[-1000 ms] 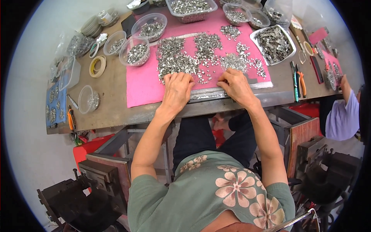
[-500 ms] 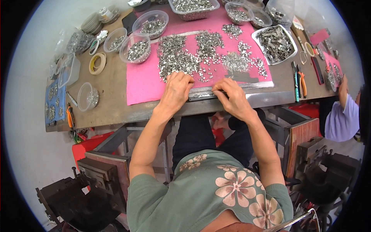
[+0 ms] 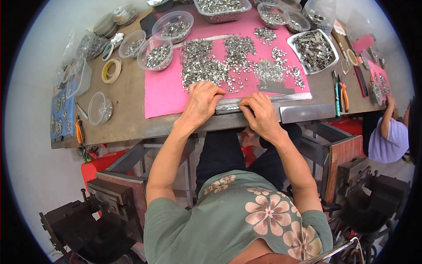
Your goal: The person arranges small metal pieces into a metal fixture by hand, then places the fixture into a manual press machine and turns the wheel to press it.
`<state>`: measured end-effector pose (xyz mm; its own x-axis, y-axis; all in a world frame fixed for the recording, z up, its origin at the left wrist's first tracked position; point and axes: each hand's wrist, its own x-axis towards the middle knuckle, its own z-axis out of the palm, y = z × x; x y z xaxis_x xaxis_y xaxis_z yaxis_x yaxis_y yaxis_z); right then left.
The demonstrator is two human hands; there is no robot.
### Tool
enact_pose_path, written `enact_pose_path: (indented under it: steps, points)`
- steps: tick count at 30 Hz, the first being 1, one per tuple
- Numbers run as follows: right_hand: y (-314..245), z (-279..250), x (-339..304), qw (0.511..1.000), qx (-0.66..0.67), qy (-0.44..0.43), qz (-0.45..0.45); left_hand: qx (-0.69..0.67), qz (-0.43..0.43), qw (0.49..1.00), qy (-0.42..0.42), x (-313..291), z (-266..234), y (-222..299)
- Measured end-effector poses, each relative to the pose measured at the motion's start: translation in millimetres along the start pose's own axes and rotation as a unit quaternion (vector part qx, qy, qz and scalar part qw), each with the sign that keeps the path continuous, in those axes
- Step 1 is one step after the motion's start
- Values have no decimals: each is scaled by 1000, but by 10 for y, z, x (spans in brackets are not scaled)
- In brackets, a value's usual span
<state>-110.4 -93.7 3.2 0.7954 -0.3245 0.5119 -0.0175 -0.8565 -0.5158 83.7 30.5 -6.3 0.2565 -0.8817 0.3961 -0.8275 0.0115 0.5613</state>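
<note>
My left hand (image 3: 202, 104) rests at the front edge of the pink mat (image 3: 165, 99), fingers curled together; what they pinch is too small to make out. Facing it, my right hand (image 3: 263, 116) is closed, thumb and fingertips bent down over a narrow dark bar (image 3: 228, 111) holding a row of small shiny pieces. Whatever sits between those fingertips is hidden. Just beyond both hands lies a heap of small metal pieces (image 3: 202, 70). A pile of thin silvery pins (image 3: 269, 70) is farther right, with a grey strip (image 3: 277, 88) in front of it.
Clear tubs (image 3: 155, 53) of metal parts stand at the back left, and a white tray (image 3: 314, 50) of darker linked pieces at the right. Orange-handled pliers (image 3: 344, 94) and a flat metal plate (image 3: 307, 113) lie to the right. A co-worker's sleeve (image 3: 389, 138) shows at far right.
My right hand has shifted slightly left along the bar, closer to my left hand. My left hand stays nearly in place. The co-worker's arm at the right has moved a little.
</note>
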Motion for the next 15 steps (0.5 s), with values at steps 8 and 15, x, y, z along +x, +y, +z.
enact_pose_path:
  steps: [8, 15]
  points:
    - [176, -24, 222, 998, -24, -39, 45, 78, 48, 996, -13, 25, -88, 45]
    - [338, 160, 390, 996, -75, -49, 25, 90, 32, 995, -7, 21, -67, 82]
